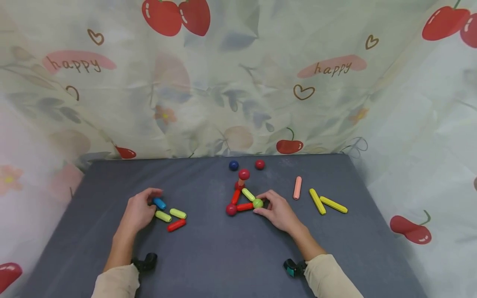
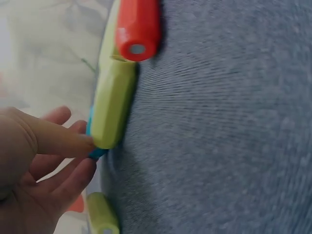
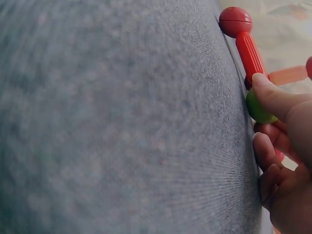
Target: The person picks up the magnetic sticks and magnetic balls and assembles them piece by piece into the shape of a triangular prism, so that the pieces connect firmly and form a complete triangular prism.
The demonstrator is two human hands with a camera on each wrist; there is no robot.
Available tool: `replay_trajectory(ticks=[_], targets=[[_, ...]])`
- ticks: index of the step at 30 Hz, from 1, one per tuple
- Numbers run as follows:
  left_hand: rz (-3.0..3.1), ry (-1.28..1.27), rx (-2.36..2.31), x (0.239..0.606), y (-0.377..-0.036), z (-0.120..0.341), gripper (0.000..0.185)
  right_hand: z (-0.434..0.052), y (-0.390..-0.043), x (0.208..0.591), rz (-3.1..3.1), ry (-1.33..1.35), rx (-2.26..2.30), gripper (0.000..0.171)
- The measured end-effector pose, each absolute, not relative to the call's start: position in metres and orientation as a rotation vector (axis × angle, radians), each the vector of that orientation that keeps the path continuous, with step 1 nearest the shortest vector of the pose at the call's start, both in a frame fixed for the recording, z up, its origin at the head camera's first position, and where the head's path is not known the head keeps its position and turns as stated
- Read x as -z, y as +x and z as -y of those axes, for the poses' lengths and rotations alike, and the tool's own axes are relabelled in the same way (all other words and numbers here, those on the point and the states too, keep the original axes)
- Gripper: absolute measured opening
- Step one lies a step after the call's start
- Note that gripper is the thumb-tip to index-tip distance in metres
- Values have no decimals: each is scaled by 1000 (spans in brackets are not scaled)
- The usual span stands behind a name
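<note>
My right hand (image 1: 279,212) pinches a green ball (image 1: 258,203) between thumb and fingers. The ball forms one corner of a triangle: a red rod (image 1: 244,206) joins it to a dark red ball (image 1: 231,210), and a yellow-green rod (image 1: 248,194) runs to the far corner. From that corner a short pink rod rises, topped by a red ball (image 1: 244,174). My left hand (image 1: 138,211) has its thumb and fingers apart around the near end of a blue rod (image 1: 159,203). Its thumb tip is close to a yellow-green rod (image 2: 113,105); contact is unclear.
Beside the left hand lie another yellow-green rod (image 1: 178,213) and a red rod (image 1: 176,225). A blue ball (image 1: 233,165) and a red ball (image 1: 260,164) sit at the back edge. To the right are a pink rod (image 1: 297,188) and two yellow rods (image 1: 317,201).
</note>
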State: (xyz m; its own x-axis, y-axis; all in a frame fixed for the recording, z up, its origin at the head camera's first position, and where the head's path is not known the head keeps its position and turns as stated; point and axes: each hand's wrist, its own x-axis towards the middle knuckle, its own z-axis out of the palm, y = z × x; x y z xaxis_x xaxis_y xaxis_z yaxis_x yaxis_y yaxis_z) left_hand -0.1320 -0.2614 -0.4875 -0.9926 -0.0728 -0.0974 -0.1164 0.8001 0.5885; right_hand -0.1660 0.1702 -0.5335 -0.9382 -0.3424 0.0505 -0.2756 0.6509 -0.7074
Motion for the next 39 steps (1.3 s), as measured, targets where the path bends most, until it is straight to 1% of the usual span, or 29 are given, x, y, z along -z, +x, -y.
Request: replay_trajectory(ticks=[6, 8, 11, 15, 19, 27, 33, 39], targets=[[-2936, -142, -840, 495, -139, 263, 30, -167, -165, 533, -2762, -515, 1176, 36], [-2970, -126, -821, 496, -142, 260, 28, -168, -165, 533, -2759, -514, 1175, 36], [-3028, -133, -889, 493, -144, 249, 31, -169, -166, 533, -2748, -519, 1179, 36], [-3068, -118, -1106, 485, -145, 222, 34, -171, -168, 532, -2730, -520, 1190, 36], [-3028, -61, -1322, 479, -146, 186, 31, -172, -169, 530, -2720, -499, 1177, 36], [-2824, 52, -1579, 480, -141, 122, 29, -170, -171, 530, -2707, -482, 1182, 36], [-2695, 108, -1659, 490, -137, 95, 28, -169, -172, 530, -2716, -500, 1191, 37], [-2673, 179, -1602, 502, -135, 80, 23, -172, -169, 530, -2729, -472, 1170, 36]])
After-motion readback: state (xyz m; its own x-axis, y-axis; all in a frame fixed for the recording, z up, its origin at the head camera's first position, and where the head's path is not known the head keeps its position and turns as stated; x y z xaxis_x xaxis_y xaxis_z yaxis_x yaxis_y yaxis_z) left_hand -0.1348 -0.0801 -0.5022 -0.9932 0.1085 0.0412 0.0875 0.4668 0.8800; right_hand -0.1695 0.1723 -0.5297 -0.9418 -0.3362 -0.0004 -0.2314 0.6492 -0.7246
